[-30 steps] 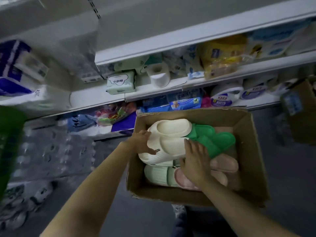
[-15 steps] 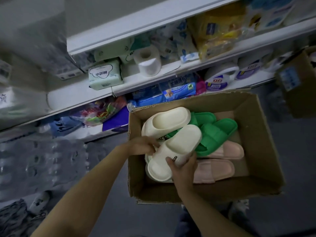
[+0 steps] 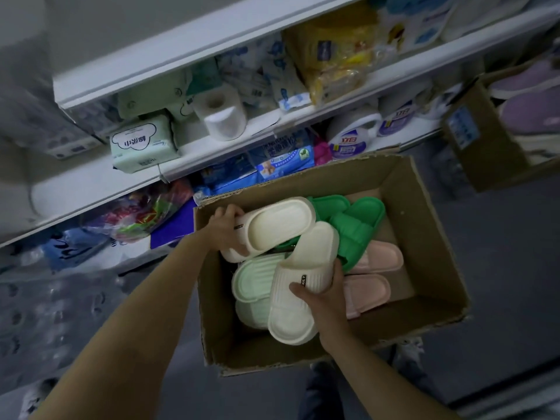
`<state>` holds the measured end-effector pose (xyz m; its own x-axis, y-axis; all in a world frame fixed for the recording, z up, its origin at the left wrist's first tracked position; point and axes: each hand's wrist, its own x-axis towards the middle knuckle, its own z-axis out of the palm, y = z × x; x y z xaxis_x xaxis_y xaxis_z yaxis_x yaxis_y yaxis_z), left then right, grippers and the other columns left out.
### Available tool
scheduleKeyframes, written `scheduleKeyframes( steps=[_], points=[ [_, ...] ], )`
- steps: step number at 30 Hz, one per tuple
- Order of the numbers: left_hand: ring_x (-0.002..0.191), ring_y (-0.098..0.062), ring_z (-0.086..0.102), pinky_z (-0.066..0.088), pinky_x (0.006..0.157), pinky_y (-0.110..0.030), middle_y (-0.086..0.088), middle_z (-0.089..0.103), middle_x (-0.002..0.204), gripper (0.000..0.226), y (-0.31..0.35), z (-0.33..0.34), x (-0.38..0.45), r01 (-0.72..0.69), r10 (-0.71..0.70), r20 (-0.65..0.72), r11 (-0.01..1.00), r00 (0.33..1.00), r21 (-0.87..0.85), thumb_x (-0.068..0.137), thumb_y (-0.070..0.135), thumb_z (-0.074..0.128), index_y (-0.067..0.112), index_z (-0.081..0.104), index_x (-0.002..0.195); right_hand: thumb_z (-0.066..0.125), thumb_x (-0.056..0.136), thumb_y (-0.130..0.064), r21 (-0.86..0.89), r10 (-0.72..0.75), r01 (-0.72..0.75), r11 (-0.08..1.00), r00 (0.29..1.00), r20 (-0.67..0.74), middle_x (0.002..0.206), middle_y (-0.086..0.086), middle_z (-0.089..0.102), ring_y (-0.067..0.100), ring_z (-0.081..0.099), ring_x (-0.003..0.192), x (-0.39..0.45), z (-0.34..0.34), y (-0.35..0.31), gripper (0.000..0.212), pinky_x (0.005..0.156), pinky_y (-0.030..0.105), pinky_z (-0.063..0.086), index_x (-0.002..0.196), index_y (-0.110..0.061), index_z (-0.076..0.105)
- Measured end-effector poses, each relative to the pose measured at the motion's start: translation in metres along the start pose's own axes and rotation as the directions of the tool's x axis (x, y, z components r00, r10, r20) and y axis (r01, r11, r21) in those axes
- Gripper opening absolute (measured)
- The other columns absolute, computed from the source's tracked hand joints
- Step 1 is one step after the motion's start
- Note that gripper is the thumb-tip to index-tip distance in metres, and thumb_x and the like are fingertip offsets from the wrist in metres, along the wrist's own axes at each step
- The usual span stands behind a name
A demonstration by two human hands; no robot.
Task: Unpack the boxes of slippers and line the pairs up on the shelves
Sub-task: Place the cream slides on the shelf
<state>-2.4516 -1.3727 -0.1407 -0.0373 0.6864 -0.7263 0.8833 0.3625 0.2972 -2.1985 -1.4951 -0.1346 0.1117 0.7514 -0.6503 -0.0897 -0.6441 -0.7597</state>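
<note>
An open cardboard box [image 3: 436, 237] on the floor holds slippers. My left hand [image 3: 225, 227] grips the strap end of one cream slipper [image 3: 278, 227] at the box's back left. My right hand [image 3: 324, 301] grips the strap of a second cream slipper [image 3: 300, 286], which is lifted and tilted over the pile. Under them lie pale green slippers [image 3: 251, 283], bright green slippers [image 3: 354, 228] at the back and pink slippers [image 3: 375, 274] on the right.
White shelves [image 3: 303, 122] behind the box carry tissue packs, a toilet roll [image 3: 222, 116], a yellow pack and detergent bottles [image 3: 348, 137]. A second cardboard box [image 3: 485, 147] with purple slippers stands at the right. Wrapped water bottles are stacked at the left.
Both cream slippers have come apart and lifted off the pile: the left one moved back and left, the right one toward me, uncovering the pale green slippers.
</note>
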Motion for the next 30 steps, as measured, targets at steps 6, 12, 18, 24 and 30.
scheduleKeyframes(
  steps=[6,12,18,24,30],
  points=[
    [0.134,-0.033,0.028,0.030,0.112,-0.053,-0.004,0.029,0.141,0.125,-0.002,-0.007,-0.009,-0.069,0.059,0.048,0.965,0.997,0.254,0.050,0.056,0.092,0.042,0.017,0.148,0.086,0.065,-0.001,0.035,0.022,-0.023,0.999,0.999,0.046,0.122,-0.017,0.051,0.013,0.050,0.117,0.001,-0.009,-0.007,0.096,0.094,0.032,0.047,0.134,-0.041,0.033],
    [0.110,-0.020,0.050,0.044,0.087,-0.036,0.003,0.051,0.119,0.093,0.020,0.006,-0.029,-0.197,0.199,-0.003,0.971,0.980,0.134,0.050,0.049,0.095,0.026,0.035,0.117,0.086,0.065,0.001,0.103,-0.026,0.022,0.994,0.999,0.044,0.122,-0.013,0.059,0.000,0.058,0.105,-0.006,-0.015,-0.019,0.089,0.081,0.022,0.054,0.134,-0.035,0.043],
    [0.100,-0.016,0.057,0.046,0.074,-0.031,0.009,0.057,0.108,0.086,0.057,-0.014,-0.076,-0.227,0.178,-0.202,0.940,0.963,-0.254,0.055,0.041,0.096,0.022,0.041,0.119,0.088,0.064,-0.005,0.095,-0.102,0.096,0.991,0.992,0.067,0.139,-0.008,0.052,0.013,0.053,0.123,-0.017,-0.035,-0.065,0.104,0.099,0.038,0.050,0.148,-0.033,0.034],
    [0.115,-0.014,0.062,0.056,0.083,-0.028,0.010,0.058,0.129,0.093,0.133,-0.047,-0.128,-0.498,0.230,-0.447,0.515,0.864,-0.698,0.061,0.029,0.095,0.037,0.044,0.138,0.087,0.066,-0.004,0.092,-0.344,0.337,0.937,0.936,0.080,0.142,-0.009,0.051,0.009,0.053,0.125,-0.023,-0.091,-0.176,0.103,0.098,0.039,0.051,0.149,-0.034,0.033],
    [0.126,-0.014,0.058,0.057,0.092,-0.038,0.010,0.047,0.149,0.106,0.250,-0.074,-0.152,-0.675,0.287,-0.621,0.155,0.729,-0.721,0.065,0.023,0.088,0.043,0.031,0.152,0.085,0.059,-0.016,0.154,-0.555,0.542,0.826,0.830,0.057,0.131,-0.017,0.056,-0.004,0.060,0.110,-0.027,-0.160,-0.288,0.101,0.086,0.026,0.056,0.146,-0.038,0.038]
  ],
)
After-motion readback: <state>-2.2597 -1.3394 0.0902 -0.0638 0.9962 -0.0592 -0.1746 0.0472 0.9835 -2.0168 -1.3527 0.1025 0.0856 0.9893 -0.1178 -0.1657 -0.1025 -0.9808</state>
